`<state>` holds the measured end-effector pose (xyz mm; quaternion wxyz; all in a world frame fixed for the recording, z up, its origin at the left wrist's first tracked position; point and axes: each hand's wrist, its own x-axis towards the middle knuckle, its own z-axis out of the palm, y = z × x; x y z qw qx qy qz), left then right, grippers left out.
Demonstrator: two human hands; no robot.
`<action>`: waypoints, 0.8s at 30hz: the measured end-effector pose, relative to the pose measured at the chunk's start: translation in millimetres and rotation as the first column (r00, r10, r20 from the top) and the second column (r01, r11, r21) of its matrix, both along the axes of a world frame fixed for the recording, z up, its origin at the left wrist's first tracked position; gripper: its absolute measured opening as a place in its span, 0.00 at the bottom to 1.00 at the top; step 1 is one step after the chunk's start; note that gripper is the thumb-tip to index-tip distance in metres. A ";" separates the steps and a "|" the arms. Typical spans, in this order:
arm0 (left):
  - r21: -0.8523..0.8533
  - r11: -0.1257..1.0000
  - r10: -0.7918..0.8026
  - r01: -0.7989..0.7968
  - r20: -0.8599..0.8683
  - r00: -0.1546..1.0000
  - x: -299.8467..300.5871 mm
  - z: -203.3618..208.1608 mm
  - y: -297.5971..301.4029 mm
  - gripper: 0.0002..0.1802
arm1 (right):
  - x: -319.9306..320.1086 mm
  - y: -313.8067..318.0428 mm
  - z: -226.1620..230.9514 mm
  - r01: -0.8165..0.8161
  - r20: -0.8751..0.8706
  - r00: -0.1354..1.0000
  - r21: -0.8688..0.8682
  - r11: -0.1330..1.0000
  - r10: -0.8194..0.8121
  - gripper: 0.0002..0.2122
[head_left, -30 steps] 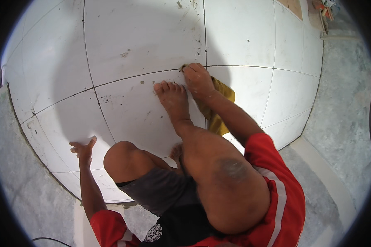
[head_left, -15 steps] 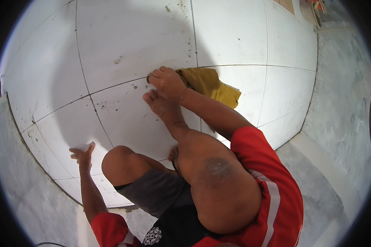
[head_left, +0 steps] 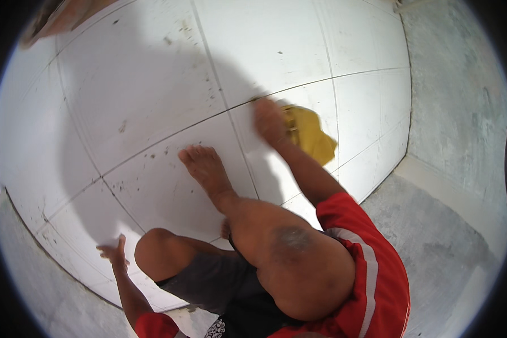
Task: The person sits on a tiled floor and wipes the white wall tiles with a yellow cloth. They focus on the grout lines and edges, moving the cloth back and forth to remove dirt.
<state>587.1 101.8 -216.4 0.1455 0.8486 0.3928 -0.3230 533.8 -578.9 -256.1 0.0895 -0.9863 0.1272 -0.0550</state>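
Note:
My right hand (head_left: pixel 269 121) is closed round a mustard-yellow cloth (head_left: pixel 311 135), its fingertips at a dark joint between white floor tiles (head_left: pixel 270 42). Motion smears the hand, so single fingers cannot be made out. Most of the cloth trails out to the right of the hand and lies in loose folds. Over on the left, my left hand (head_left: pixel 115 252) rests on the tiles with its fingers spread and nothing in it.
My bare foot (head_left: pixel 205 169) stands on the tiles between my hands, below my bent knee. Dark specks of dirt (head_left: pixel 168 40) dot the tiles. Rough grey concrete (head_left: pixel 456 101) borders them at right. A blurred brownish object (head_left: pixel 62 19) shows at the upper left.
My right hand has moved right along the tile joint with the cloth. The view has shifted, and the brownish object has come in at the upper left. My left hand stays spread on the floor.

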 end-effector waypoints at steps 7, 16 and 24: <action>-0.047 0.998 0.026 -0.030 -0.079 0.996 14.5 12.3 -11.9 0.69 | -29.1 -94.4 -4.4 0.169 0.026 0.986 -0.063 0.984 -0.167 0.05; -0.036 0.997 0.062 -0.064 -0.055 0.997 56.0 9.2 -36.2 0.62 | 3.2 -126.2 13.3 0.498 0.083 0.857 0.123 0.858 -0.509 0.06; 0.203 0.734 -0.677 0.649 0.298 0.673 218.0 -59.5 -63.1 0.53 | 83.5 -56.2 22.4 0.048 -0.079 0.996 0.004 0.999 -0.048 0.07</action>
